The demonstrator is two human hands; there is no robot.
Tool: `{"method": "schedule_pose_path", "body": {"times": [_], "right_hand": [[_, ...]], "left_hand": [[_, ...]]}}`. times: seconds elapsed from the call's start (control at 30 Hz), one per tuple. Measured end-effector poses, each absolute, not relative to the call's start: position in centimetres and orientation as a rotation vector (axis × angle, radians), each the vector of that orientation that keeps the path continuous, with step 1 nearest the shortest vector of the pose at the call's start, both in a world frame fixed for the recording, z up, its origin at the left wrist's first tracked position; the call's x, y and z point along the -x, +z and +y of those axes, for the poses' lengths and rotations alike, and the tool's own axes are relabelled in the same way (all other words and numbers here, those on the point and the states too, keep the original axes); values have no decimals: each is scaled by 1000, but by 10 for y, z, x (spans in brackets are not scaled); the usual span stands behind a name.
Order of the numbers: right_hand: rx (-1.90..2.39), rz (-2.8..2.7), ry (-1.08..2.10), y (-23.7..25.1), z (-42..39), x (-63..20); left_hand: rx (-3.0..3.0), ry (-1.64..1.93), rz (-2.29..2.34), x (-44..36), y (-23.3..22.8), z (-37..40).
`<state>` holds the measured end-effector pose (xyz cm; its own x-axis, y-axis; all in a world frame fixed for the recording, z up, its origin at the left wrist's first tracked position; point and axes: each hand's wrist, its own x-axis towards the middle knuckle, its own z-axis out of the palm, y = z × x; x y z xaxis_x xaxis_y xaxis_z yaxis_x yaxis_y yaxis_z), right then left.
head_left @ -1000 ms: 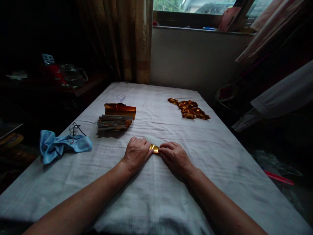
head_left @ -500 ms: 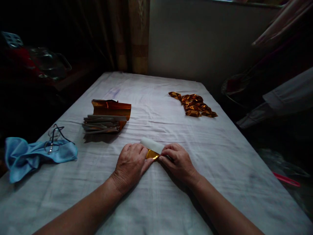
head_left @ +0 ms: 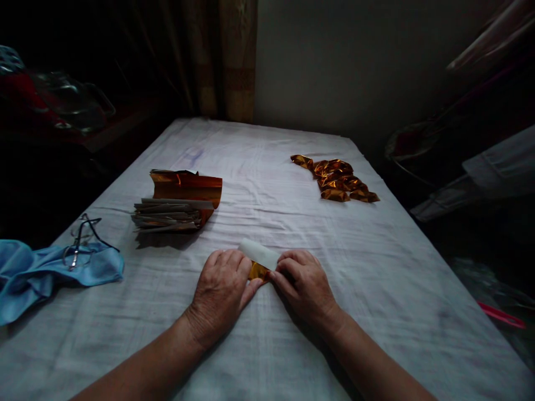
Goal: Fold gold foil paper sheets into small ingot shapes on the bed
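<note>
Now pressing a small gold foil sheet (head_left: 258, 271) flat on the white-covered tabletop (head_left: 267, 345), white backing folded over its far edge. Left hand (head_left: 221, 292) palm down, fingers spread on the sheet's left end; right hand (head_left: 305, 287) pinching the right end, grip narrow on the paper. Folding step, by the look of it. Next likely calls for running a crease firmly without tearing. Stack of unfolded sheets (head_left: 178, 206) at left, folded gold pieces (head_left: 336, 181) well apart at far right.
</note>
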<state>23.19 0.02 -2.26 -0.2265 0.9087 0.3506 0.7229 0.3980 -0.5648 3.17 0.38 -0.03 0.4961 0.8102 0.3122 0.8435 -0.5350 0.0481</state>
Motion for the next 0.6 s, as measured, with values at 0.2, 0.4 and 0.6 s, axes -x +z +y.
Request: {"method": "schedule_pose_path", "body": {"times": [0.2, 0.4, 0.6], "right_hand": [[1432, -2019, 306, -24, -1, -230], [1493, -2015, 239, -24, -3, -226], [1526, -2015, 242, -22, -4, -223]], "left_hand": [[2646, -456, -1484, -32, 1, 3], [2601, -493, -1485, -38, 0, 3], [2580, -466, -1499, -42, 2, 2]]}}
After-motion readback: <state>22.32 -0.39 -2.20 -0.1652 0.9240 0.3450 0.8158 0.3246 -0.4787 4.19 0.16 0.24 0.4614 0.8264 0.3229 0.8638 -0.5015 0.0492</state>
